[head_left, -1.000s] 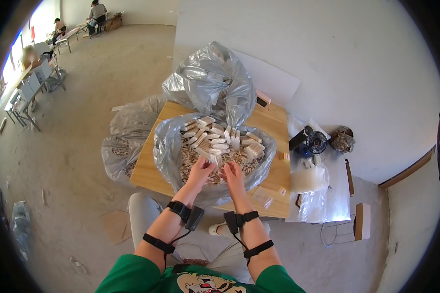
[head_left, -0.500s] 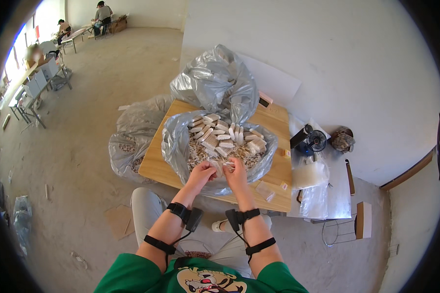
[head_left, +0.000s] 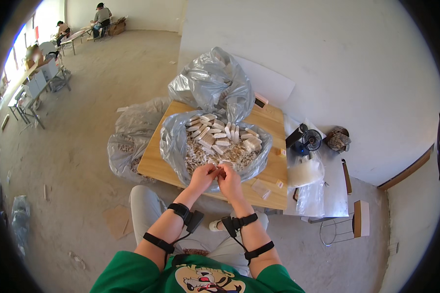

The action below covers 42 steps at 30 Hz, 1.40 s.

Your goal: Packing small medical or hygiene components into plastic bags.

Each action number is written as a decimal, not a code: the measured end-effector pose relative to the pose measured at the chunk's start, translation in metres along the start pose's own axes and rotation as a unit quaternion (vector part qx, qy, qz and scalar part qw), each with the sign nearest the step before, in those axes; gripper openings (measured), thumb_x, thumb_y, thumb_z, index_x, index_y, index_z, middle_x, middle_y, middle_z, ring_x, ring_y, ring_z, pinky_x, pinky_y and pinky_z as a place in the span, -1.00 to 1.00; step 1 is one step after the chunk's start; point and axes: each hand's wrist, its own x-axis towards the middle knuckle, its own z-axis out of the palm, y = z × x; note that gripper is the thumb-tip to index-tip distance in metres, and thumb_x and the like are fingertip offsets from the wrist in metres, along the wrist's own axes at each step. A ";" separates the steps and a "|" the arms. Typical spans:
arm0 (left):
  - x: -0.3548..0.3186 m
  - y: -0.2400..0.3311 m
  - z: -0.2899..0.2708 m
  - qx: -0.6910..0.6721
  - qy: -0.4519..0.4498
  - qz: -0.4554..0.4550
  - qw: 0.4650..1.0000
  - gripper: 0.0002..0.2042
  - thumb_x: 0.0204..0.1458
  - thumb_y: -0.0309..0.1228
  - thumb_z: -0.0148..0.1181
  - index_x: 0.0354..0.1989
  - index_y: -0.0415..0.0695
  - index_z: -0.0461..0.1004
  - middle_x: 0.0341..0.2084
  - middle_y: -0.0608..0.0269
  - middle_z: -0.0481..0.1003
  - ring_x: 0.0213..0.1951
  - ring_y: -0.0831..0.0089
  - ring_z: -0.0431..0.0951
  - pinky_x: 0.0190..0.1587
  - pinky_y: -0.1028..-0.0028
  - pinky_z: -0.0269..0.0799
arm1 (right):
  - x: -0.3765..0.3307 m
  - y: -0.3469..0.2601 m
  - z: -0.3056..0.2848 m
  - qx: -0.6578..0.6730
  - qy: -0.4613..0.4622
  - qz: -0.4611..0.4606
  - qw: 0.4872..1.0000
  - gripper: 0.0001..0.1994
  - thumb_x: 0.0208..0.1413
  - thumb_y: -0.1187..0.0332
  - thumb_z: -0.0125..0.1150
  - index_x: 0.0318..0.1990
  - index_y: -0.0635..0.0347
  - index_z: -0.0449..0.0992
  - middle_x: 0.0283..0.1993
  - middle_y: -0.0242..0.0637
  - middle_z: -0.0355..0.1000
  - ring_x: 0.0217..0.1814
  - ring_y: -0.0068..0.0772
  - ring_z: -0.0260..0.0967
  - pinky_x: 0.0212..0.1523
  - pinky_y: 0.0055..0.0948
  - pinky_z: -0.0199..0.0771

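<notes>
My left hand (head_left: 204, 176) and my right hand (head_left: 228, 178) meet at the near rim of an open grey plastic bag (head_left: 173, 141) on a wooden table (head_left: 154, 161). Their fingertips pinch a small pale wooden piece (head_left: 217, 170) between them. The bag holds a heap of small wooden pieces (head_left: 200, 155) with several pale bundled blocks (head_left: 220, 134) stacked toward the back. Black straps circle both forearms.
A second crumpled grey bag (head_left: 212, 83) stands behind the open one. Another bag with pieces (head_left: 124, 149) lies on the floor at the table's left. A small black fan (head_left: 310, 140) and clear plastic bags (head_left: 305, 173) sit to the right. People work at tables (head_left: 73, 36) far back left.
Both hands have drawn back from the heap toward the bag's near rim and now pinch a small piece together. The view has shifted slightly.
</notes>
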 end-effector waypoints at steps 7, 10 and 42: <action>-0.007 0.008 -0.008 0.112 0.026 0.094 0.989 -0.83 -0.04 -0.39 0.16 -0.52 -0.24 0.40 -0.66 0.07 0.41 -0.59 0.26 0.42 -0.50 0.36 0.30 | 0.003 0.005 -0.008 0.027 0.039 0.034 0.998 -0.78 -0.11 0.59 0.10 -0.23 0.23 0.40 -0.50 -0.15 0.43 -0.46 -0.14 0.42 -0.42 -0.28 0.40; -0.009 0.009 -0.006 0.132 0.038 0.114 0.984 -0.84 -0.08 -0.40 0.14 -0.54 -0.24 0.39 -0.61 0.02 0.43 -0.52 0.12 0.45 -0.46 0.28 0.33 | 0.005 0.002 -0.006 -0.001 0.064 0.016 0.998 -0.79 -0.09 0.57 0.09 -0.23 0.22 0.39 -0.50 -0.11 0.41 -0.44 -0.08 0.40 -0.39 -0.21 0.39; 0.029 0.011 -0.016 0.115 0.124 0.099 0.981 -0.84 -0.20 -0.44 0.33 -0.49 -0.24 0.50 -0.59 0.16 0.45 -0.50 0.33 0.47 -0.43 0.44 0.36 | 0.042 0.036 0.017 0.201 0.019 0.138 0.970 -0.86 0.03 0.43 0.19 -0.27 0.28 0.49 -0.45 -0.43 0.40 -0.41 -0.65 0.28 -0.37 -0.60 0.28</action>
